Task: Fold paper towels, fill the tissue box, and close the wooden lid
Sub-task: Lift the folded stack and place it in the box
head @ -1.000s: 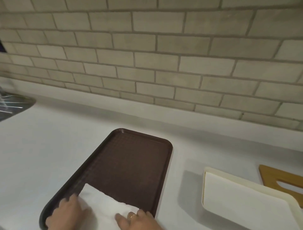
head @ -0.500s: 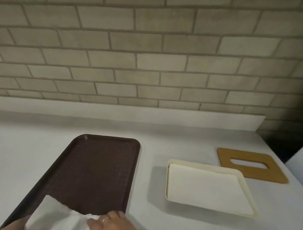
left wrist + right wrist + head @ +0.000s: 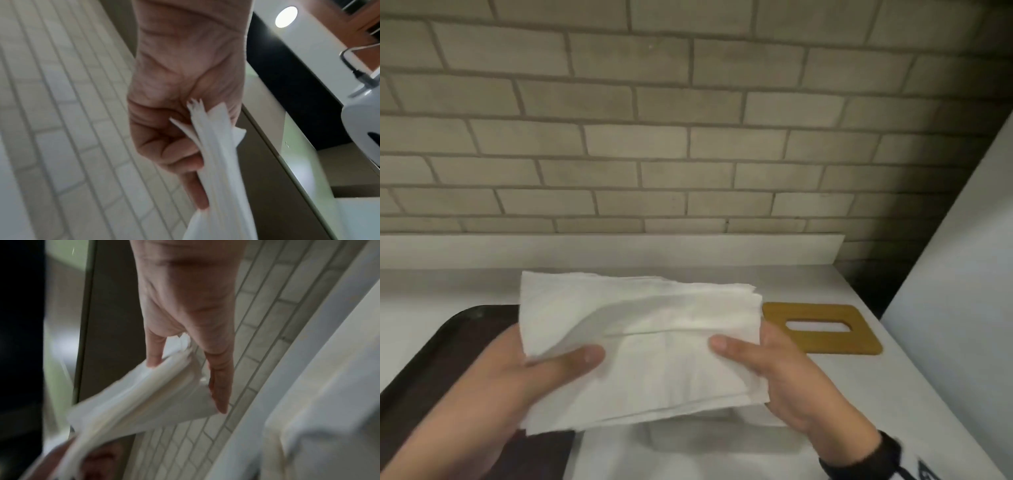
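Observation:
A stack of folded white paper towels hangs in the air above the counter, held at both ends. My left hand pinches its left edge, thumb on top and fingers beneath; the left wrist view shows the same grip on the towel stack. My right hand pinches the right edge, thumb on top, and the towels bend between its thumb and fingers. The cream tissue box lies under the stack, mostly hidden. The wooden lid with a slot lies flat on the counter to the right.
A dark brown tray lies on the white counter at the left. A brick-tile wall rises behind. A tall white panel stands at the right edge.
The towels were lying on the tray under both hands; now both hands have lifted the stack and carried it right, over the box. The view has also swung right.

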A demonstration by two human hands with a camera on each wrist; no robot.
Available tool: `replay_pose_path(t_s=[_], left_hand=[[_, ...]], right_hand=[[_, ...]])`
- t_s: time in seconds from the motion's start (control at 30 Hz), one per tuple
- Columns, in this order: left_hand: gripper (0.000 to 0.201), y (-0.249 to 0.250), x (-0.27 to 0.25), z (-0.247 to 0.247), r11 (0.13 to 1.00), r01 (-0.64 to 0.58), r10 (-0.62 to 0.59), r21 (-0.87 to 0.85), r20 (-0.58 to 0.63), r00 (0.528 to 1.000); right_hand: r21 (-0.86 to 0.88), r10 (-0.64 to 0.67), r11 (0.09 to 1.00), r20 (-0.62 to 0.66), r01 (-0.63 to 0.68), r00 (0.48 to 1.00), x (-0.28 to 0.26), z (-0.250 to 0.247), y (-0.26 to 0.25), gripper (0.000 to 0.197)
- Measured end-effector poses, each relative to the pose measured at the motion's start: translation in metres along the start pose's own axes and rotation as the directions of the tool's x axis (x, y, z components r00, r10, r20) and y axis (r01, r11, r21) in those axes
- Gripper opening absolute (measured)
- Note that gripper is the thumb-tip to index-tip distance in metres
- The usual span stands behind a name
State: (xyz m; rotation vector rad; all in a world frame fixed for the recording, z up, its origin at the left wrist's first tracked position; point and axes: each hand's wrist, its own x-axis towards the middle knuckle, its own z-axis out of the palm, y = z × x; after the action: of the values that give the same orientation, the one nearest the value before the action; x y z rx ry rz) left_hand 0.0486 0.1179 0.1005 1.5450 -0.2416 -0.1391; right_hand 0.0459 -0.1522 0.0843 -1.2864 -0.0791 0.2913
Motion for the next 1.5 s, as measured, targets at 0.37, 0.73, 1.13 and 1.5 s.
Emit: replay_pose_path(t_s=[0.37,0.73,1.13,1.5], left_hand=[[0.034,0.004,0.048,0.091,0.993,-0.021,-0.019,0.118,0.326,0.945],[0.053,-0.012,0.079,0.078,0.989,0.105,-0.125,0.103,0.216,0.968],[0.063,-0.086,0.060,0.079,0.925,0.147,-0.167,0.350,0.028,0.986],[0.058,-0.077,0.059,0.086,0.974,0.055,-0.040,0.221,-0.070,0.997]], right_hand=[[0.240,-0.055,0.967,-0.154,0.091,0.986,-0.012,-0.091,0.017,0.116],[0.145,-0.069,0.986,-0.116,0.085,0.991,-0.008,-0.100,0.018,0.079],[-0.361,-0.019,0.925,-0.358,-0.120,0.933,-0.014,-0.098,0.035,0.044],[-0.285,-0.111,0.959,-0.383,-0.002,0.917,-0.015,-0.095,0.032,0.050]])
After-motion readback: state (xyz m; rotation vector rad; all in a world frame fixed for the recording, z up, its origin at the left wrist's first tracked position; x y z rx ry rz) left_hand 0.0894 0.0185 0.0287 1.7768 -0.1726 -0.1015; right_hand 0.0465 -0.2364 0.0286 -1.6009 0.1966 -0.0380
